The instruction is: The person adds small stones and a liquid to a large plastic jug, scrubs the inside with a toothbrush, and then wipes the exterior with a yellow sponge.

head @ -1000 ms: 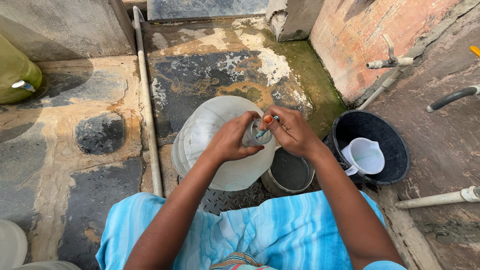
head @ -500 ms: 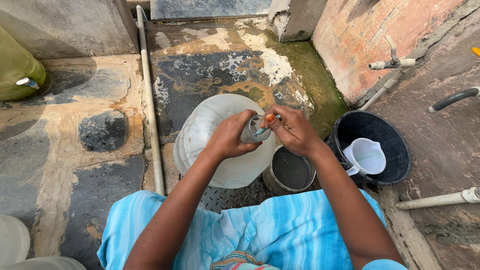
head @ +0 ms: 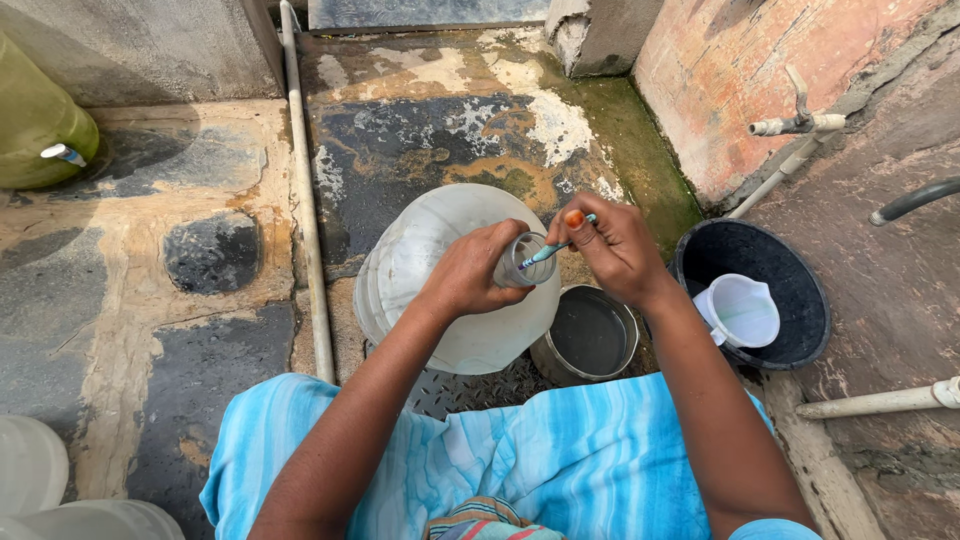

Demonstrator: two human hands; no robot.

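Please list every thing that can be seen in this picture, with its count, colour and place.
large water jug: 1, clear whitish, centre, neck gripped
toothbrush: 1, teal and orange, poked into the jug's neck
metal pot: 1, grey, right of the jug
bucket: 1, black, right
plastic mug: 1, white, inside the bucket
tap: 1, pale, on the right wall
pipe: 1, pale, along the floor, left of the jug
green container: 1, far left
left hand: grips the jug's neck
right hand: holds the toothbrush

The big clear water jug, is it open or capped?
Open: the jug has no cap; the brush in the right hand enters its neck.
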